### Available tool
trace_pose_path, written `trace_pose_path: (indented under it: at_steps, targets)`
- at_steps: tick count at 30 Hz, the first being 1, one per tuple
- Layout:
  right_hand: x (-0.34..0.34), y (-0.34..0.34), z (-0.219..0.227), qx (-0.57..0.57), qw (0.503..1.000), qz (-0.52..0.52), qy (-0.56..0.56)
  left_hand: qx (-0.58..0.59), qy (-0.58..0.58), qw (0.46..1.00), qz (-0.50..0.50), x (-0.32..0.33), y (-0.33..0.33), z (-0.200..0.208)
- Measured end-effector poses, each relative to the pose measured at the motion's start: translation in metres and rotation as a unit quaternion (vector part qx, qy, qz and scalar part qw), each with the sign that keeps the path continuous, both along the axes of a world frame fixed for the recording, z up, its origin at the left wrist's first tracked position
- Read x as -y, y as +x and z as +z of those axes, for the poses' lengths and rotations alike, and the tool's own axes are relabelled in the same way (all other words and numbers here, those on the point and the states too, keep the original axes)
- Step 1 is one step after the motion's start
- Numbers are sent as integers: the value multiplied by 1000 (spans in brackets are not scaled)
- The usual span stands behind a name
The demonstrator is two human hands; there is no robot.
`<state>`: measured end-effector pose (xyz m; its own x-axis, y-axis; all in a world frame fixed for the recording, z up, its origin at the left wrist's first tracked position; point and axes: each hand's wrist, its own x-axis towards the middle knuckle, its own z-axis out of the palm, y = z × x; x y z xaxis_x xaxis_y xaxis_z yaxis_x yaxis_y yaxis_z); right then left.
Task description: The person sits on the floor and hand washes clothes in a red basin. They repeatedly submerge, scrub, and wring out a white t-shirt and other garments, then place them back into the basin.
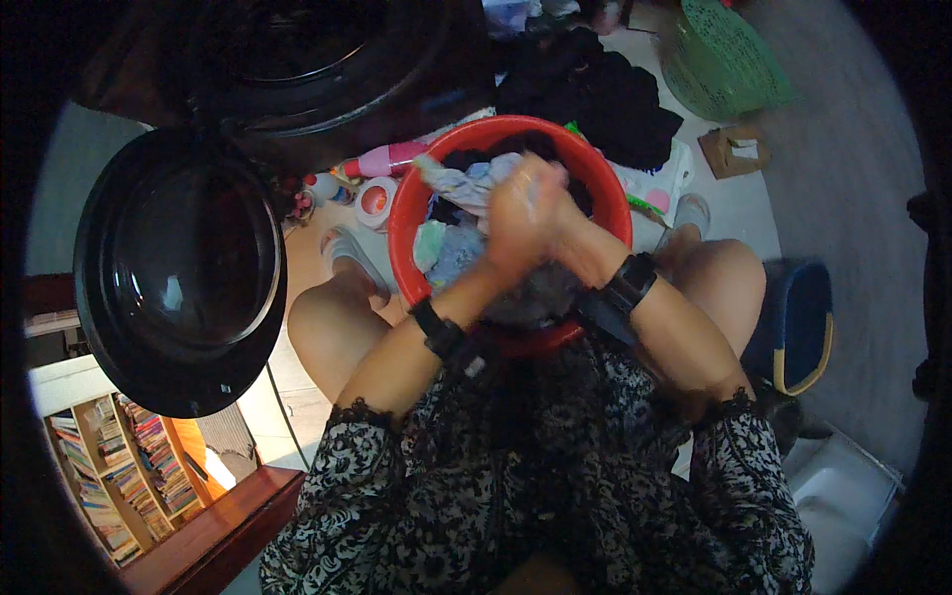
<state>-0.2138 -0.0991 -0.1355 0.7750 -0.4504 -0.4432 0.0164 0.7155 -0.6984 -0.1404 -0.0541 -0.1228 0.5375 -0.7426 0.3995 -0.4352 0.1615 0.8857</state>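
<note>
Between my knees stands a red basin (402, 248) holding water and several wet clothes. Above it, my left hand (516, 220) and my right hand (551, 188) are closed together on a light patterned cloth (464, 182). A twisted end of the cloth sticks out to the left of my fingers. Motion blurs the hands, and the part of the cloth between them is hidden. Beside my left wrist, a pale green piece (428, 244) lies against the basin's inner wall. Dark cloth shows at the basin's far side.
A black washing machine with its round lid (178, 273) raised stands at left. Bottles and a pink-white tub (375, 201) sit by the basin. Beyond lie dark clothes (605, 99) and a green basket (724, 64). A blue bin (793, 322) stands right.
</note>
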Motion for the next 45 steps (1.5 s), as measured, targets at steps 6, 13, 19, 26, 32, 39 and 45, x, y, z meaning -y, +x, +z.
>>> trace_pose_path:
  at_steps: [6, 13, 19, 26, 32, 39, 45]
  targets:
    - [-8, 36, -25, -162, 984, 17, -67, -210, 7, 976, 56, 15, 60, -15]
    - [3, 31, -28, 108, 986, -108, 71, -208, -44, 977, 21, 5, 13, -14]
    - [-20, 44, -26, -218, 966, -28, -137, -351, -7, 935, -44, 14, 67, -20]
    - [-7, 33, -22, -159, 973, -83, -146, -227, -27, 971, -65, 6, 30, -18]
    - [-19, 35, -14, -108, 983, -143, -36, -307, -47, 950, -35, 10, 30, -7]
    - [-11, 34, -18, -221, 906, 63, -356, -230, 15, 973, 17, 23, 69, -15]
    - [30, 2, 24, 59, 997, -52, -12, -264, 192, 945, 35, 6, 113, -42]
